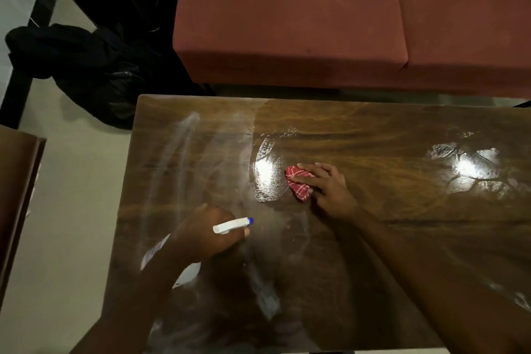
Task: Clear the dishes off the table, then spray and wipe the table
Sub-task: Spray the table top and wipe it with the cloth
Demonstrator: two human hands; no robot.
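The glossy brown wooden table (373, 138) fills the lower part of the view and carries no dishes. My left hand (207, 233) grips a white spray bottle (230, 225) with a blue nozzle tip that points right, just above the table near its left side. My right hand (324, 187) lies flat near the middle of the table, its straight fingers pressing a small red cloth with white lines (297, 184) onto the wood. Wet smears and streaks shine left of the cloth and at the right.
A dark red sofa (316, 23) stands close behind the table's far edge. A heap of black fabric (86, 66) lies on the pale floor at the back left. A brown wooden piece of furniture (17, 187) stands at the left edge.
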